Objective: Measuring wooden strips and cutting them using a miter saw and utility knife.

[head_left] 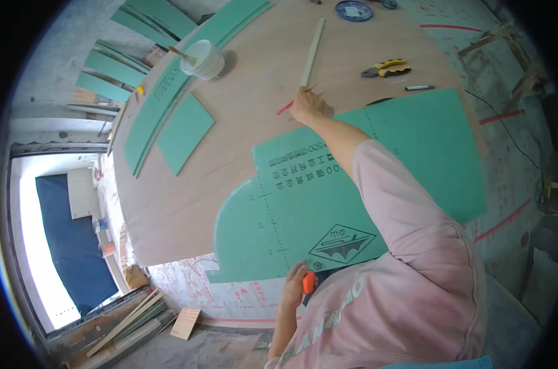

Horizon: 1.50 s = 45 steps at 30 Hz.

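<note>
My right hand [306, 106] reaches across the table, fingers curled at a thin red stick [284, 109] and the near end of a pale wooden strip [314, 49]; which one it grips is unclear. My left hand [293, 286] is closed on an orange-handled tool [309, 282] at the near edge of a large green board [426, 154]. This board has printed markings and a curved, stepped left edge. A smaller green piece [183, 132] and long curved green strips [156, 111] lie to the left.
The wooden tabletop [162, 227] holds a white bucket [205, 61] with a brush, pliers [386, 69], a marker [419, 88] and a round blue-rimmed lid [353, 10]. Offcuts [125, 320] lie low at the left, beside a doorway [70, 240]. A cord [506, 132] runs at the right.
</note>
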{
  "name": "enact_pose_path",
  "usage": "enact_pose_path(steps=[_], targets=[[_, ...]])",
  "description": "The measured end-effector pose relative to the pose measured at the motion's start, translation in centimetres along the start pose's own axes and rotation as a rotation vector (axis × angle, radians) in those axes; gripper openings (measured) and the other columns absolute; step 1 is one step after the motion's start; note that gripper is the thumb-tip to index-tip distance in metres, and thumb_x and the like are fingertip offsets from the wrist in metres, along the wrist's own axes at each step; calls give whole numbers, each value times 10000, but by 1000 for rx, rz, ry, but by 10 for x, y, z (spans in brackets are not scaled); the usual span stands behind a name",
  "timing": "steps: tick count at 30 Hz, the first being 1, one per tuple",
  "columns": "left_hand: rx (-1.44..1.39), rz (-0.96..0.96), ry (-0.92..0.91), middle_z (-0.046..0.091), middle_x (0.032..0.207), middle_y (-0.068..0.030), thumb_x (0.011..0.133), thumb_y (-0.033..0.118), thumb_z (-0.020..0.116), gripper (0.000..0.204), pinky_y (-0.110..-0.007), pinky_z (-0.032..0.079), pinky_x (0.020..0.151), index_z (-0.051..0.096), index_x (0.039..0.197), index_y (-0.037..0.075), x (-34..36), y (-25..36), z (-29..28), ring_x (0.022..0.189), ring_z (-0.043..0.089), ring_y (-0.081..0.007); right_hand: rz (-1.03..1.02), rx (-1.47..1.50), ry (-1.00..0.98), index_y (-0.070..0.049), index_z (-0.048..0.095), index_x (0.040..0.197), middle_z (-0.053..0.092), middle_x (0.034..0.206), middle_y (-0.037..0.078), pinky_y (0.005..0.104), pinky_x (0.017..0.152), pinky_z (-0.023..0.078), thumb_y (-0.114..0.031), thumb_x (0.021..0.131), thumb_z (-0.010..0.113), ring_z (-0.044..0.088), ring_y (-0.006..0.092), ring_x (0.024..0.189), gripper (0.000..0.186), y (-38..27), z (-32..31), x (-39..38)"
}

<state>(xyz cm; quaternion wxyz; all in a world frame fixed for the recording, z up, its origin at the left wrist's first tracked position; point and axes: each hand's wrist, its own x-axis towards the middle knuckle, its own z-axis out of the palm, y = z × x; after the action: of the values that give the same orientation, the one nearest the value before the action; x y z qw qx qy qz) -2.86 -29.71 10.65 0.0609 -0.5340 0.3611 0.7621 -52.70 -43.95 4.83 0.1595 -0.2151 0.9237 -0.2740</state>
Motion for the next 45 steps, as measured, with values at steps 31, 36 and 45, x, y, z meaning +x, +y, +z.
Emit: enact_pose_path(steps=[31, 36, 45], targets=[[881, 514, -569, 576, 836, -51, 906, 204, 693, 242, -298, 413, 670, 653, 887, -34, 42, 86, 18, 744, 505, -127, 22, 704, 100, -2, 585, 936, 667, 792, 94, 363, 633, 522, -199, 879, 746, 687, 226, 725, 261, 83, -68, -398], [926, 491, -681, 564, 834, -62, 889, 131, 703, 175, -301, 423, 699, 637, 886, -32, 33, 79, -13, 753, 517, -156, 420, 1034, 410, 3, 585, 1127, 680, 969, 70, 336, 695, 552, -231, 944, 680, 683, 160, 875, 312, 125, -124, -339], [1004, 577, -589, 601, 870, -88, 888, 139, 701, 164, -308, 453, 742, 661, 898, -20, 20, 77, -62, 817, 567, -168, 134, 1217, 213, -26, 614, 1103, 678, 1008, 67, 317, 771, 535, -270, 924, 673, 657, 160, 906, 308, 105, -137, -324]])
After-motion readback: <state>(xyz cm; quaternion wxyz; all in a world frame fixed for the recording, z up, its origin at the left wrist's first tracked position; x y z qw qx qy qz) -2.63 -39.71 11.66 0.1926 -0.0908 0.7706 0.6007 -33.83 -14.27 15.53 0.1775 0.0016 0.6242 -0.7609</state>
